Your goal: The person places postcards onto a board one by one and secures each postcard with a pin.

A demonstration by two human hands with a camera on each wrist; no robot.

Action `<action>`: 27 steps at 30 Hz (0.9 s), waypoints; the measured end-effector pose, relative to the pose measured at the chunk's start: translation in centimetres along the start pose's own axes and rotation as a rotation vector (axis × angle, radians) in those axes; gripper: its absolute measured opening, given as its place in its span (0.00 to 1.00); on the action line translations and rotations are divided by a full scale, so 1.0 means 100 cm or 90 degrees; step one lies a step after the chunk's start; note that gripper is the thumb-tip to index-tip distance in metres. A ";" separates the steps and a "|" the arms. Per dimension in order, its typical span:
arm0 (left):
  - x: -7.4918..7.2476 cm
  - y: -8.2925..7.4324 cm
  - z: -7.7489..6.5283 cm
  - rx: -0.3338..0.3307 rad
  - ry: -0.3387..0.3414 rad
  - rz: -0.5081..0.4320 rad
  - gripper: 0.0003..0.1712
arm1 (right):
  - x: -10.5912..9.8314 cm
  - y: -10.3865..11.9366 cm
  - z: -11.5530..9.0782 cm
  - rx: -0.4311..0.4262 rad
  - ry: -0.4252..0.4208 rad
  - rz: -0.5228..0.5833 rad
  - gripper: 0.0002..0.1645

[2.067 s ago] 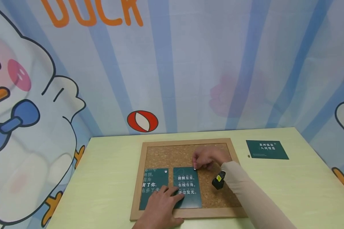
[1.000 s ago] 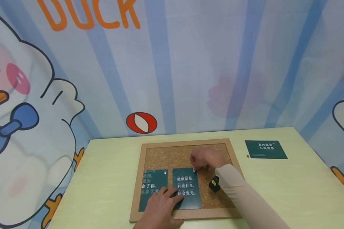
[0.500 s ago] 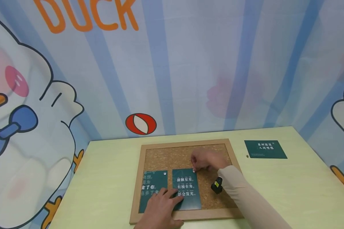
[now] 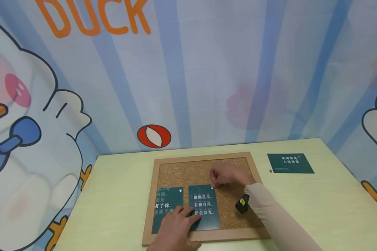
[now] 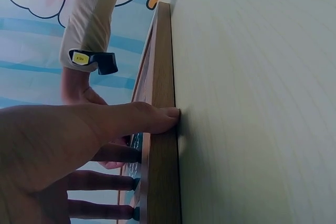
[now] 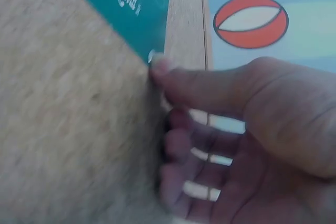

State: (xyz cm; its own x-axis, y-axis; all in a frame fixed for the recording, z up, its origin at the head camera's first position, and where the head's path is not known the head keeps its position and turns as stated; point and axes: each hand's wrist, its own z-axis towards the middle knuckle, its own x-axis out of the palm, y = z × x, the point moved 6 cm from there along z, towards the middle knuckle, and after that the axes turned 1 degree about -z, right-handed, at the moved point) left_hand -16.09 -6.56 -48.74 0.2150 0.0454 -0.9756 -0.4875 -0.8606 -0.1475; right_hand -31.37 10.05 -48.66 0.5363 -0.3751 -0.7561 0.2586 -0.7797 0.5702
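Note:
Two dark green cards with white lettering lie side by side on a wood-framed corkboard [image 4: 179, 170]. A small shiny thumbtack [image 4: 180, 190] sits at the upper right corner of the left card [image 4: 159, 223]. On the upper right corner of the other card [image 4: 205, 200], my right hand [image 4: 227, 174] pinches another thumbtack [image 6: 152, 56] between thumb and index finger; its other fingers curl loosely over the cork. My left hand [image 4: 177, 228] rests with extended fingers across both cards' lower parts. Its thumb [image 5: 152, 118] lies against the board's near frame edge.
A third green card [image 4: 290, 164] lies on the pale yellow table [image 4: 122, 195], right of the board. Beside that card is a tiny thumbtack-like piece [image 4: 271, 171]. A printed cartoon backdrop [image 4: 207, 69] stands behind the table.
The right wrist shifts and turns slightly while its fingertips stay at the card's corner. My left hand keeps its place on the cards. The head view drifts a little.

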 end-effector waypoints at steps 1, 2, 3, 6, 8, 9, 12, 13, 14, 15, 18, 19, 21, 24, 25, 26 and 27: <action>0.000 0.000 0.000 0.000 0.001 -0.001 0.41 | 0.000 -0.002 0.000 -0.017 -0.005 0.004 0.10; 0.000 0.000 0.000 0.000 0.002 -0.002 0.41 | -0.001 -0.004 -0.001 -0.034 -0.011 0.008 0.10; 0.001 0.000 0.001 -0.001 0.003 -0.003 0.41 | -0.001 -0.005 -0.002 -0.050 -0.015 0.013 0.10; 0.001 0.000 0.001 -0.002 0.006 -0.004 0.41 | -0.003 -0.007 -0.007 -0.091 -0.022 0.024 0.10; 0.001 0.000 0.002 -0.003 0.008 -0.006 0.41 | -0.004 -0.006 -0.011 -0.115 -0.029 0.026 0.11; 0.001 0.000 0.002 -0.003 0.010 -0.007 0.40 | -0.005 -0.007 -0.013 -0.121 -0.032 0.027 0.11; 0.001 0.001 0.001 -0.003 0.012 -0.011 0.40 | -0.008 -0.011 -0.021 -0.132 -0.053 0.035 0.12; 0.001 0.001 0.001 -0.002 0.012 -0.011 0.40 | -0.009 -0.013 -0.024 -0.136 -0.062 0.040 0.12; 0.002 0.001 0.001 -0.001 0.012 -0.012 0.40 | -0.011 -0.016 -0.027 -0.135 -0.074 0.042 0.13; 0.002 0.001 0.001 0.000 0.012 -0.011 0.40 | -0.014 -0.019 -0.031 -0.138 -0.089 0.045 0.13; 0.002 0.001 0.000 0.007 0.009 -0.008 0.40 | -0.024 -0.029 -0.045 -0.142 -0.135 0.049 0.15; 0.002 0.001 0.000 0.010 0.007 -0.007 0.40 | -0.028 -0.033 -0.050 -0.140 -0.152 0.049 0.15; 0.002 0.001 0.000 0.014 0.001 -0.008 0.40 | -0.038 -0.043 -0.062 -0.135 -0.188 0.052 0.16; 0.002 0.001 0.000 0.018 -0.005 -0.009 0.40 | -0.054 -0.059 -0.080 -0.114 -0.241 0.048 0.18; 0.002 0.001 0.000 0.018 -0.006 -0.010 0.40 | -0.059 -0.065 -0.086 -0.106 -0.259 0.043 0.19; 0.002 0.001 0.000 0.018 -0.008 -0.009 0.40 | -0.064 -0.071 -0.092 -0.096 -0.276 0.036 0.20; 0.002 0.002 0.000 0.018 -0.010 -0.009 0.40 | -0.069 -0.077 -0.098 -0.086 -0.293 0.026 0.21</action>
State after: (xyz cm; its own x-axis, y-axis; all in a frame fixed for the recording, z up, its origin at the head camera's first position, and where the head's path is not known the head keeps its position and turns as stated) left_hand -16.12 -6.71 -48.96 0.2092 0.0650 -0.9757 -0.5084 -0.8451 -0.1653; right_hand -29.20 23.53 -44.66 0.1439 -0.6108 -0.7786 0.3627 -0.6995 0.6157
